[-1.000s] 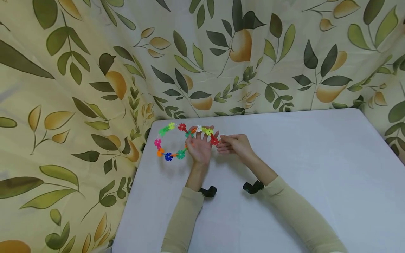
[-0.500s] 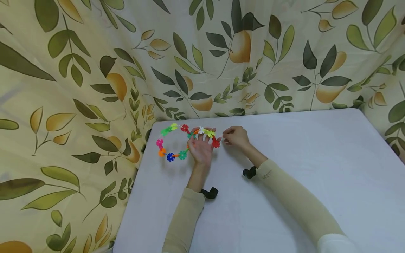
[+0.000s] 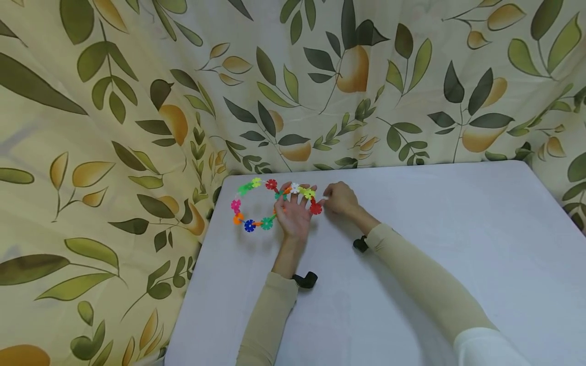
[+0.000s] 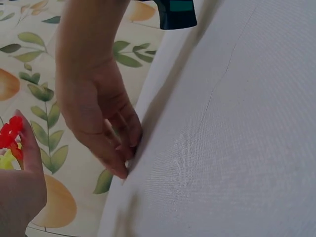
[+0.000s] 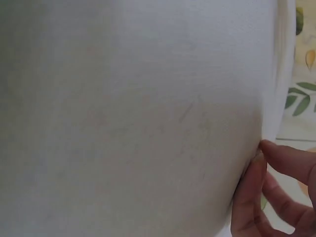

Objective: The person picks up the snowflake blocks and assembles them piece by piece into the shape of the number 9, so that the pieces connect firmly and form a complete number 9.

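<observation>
A chain of interlocking plastic flower discs (image 3: pixel 249 225) in several colours makes a loop above the table's far left part. My left hand (image 3: pixel 294 219) holds it palm up, thumb at the chain, with discs lying across the fingers. A red disc (image 3: pixel 316 208) ends the chain by the little finger; the left wrist view also shows this red disc (image 4: pixel 11 132). Just right of it, my right hand (image 3: pixel 341 199) has its fingertips together on a small white piece (image 4: pixel 130 163), mostly hidden. In the right wrist view the thumb and finger (image 5: pixel 260 148) meet, the piece scarcely visible.
A white-covered table (image 3: pixel 412 264) lies under both hands, its far edge just beyond them. A leaf-and-fruit patterned curtain (image 3: pixel 329 101) hangs behind and to the left. Each wrist carries a black camera, such as the left camera (image 3: pixel 306 280).
My right hand has drawn slightly away from the red disc and up toward the far edge, its fingers now more curled. The left hand and chain have shifted slightly right in view.
</observation>
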Demonstrator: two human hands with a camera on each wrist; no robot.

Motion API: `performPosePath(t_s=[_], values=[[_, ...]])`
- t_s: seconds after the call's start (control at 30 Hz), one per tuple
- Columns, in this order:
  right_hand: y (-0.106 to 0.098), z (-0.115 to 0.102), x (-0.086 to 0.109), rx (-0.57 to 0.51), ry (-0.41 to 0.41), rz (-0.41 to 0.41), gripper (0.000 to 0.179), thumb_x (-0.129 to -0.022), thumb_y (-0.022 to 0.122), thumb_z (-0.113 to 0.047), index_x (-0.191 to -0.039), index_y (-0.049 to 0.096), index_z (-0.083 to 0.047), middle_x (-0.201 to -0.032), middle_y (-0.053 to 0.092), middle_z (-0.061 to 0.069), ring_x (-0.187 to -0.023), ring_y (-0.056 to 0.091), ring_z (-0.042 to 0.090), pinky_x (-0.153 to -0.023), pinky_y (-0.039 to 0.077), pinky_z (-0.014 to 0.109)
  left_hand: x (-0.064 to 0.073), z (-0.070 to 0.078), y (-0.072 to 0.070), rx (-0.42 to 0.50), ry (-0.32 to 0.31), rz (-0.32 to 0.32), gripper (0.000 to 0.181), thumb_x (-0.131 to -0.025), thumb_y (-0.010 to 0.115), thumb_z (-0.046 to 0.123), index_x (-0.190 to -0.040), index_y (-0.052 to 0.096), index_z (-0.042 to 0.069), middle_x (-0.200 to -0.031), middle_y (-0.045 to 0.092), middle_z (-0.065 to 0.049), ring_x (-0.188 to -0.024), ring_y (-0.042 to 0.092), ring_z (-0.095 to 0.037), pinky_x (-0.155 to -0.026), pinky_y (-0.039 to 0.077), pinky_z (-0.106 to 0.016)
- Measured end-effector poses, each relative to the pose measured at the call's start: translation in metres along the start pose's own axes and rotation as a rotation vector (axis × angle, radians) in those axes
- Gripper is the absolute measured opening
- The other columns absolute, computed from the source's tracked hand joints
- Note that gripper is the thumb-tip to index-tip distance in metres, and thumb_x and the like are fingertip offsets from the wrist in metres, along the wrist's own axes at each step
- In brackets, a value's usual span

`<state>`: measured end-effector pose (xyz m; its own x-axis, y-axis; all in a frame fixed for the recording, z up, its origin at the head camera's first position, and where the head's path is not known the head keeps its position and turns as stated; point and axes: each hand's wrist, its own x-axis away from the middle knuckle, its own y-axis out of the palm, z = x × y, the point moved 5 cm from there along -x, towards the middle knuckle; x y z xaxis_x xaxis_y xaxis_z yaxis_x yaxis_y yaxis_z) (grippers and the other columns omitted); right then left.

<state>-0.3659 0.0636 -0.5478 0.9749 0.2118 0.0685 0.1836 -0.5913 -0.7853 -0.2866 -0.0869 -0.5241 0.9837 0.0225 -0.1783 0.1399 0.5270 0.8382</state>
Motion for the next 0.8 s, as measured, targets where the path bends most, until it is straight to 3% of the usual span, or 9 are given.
performPosePath(t_s=[0.2,0.47,0.63,0.8], values=[[-0.005,0.004,0.011,-0.043,0.011,0.063,0.023,-0.084,0.079,-0.012,-0.103,0.071,-0.004,-0.093,0.068,0.012,-0.083,0.062,0.027,-0.071,0.051,0.04,0.0,-0.001,0.0,-0.025,-0.007,-0.013,0.059,-0.104,0.031,0.045,-0.159,0.023,0.024,-0.143,0.044,-0.021,-0.14,0.043,-0.055,-0.097,0.054,-0.06],[-0.008,0.006,0.037,-0.274,0.026,0.136,0.019,-0.09,0.075,-0.017,-0.097,0.069,-0.001,-0.082,0.073,0.009,-0.071,0.067,0.02,-0.062,0.05,0.03,0.0,-0.001,0.001,-0.04,-0.011,-0.043,0.057,-0.106,0.03,0.043,-0.161,0.023,0.03,-0.156,0.029,-0.028,-0.143,0.038,-0.057,-0.1,0.05,-0.066],[-0.01,0.003,0.052,-0.414,0.045,0.153,0.021,-0.095,0.073,-0.02,-0.099,0.064,-0.002,-0.082,0.074,0.011,-0.069,0.074,0.022,-0.058,0.054,0.026,-0.001,0.0,-0.001,-0.041,-0.001,-0.041,0.055,-0.107,0.027,0.04,-0.161,0.021,0.032,-0.155,0.033,-0.024,-0.146,0.032,-0.057,-0.103,0.045,-0.07],[-0.015,-0.006,0.067,-0.517,0.028,0.182,0.024,-0.097,0.074,-0.021,-0.1,0.061,-0.001,-0.081,0.071,0.014,-0.066,0.075,0.025,-0.061,0.062,0.034,-0.003,0.002,-0.003,-0.033,0.018,-0.032,0.06,-0.107,0.024,0.039,-0.164,0.011,0.027,-0.147,0.04,-0.018,-0.148,0.027,-0.059,-0.105,0.04,-0.075]])
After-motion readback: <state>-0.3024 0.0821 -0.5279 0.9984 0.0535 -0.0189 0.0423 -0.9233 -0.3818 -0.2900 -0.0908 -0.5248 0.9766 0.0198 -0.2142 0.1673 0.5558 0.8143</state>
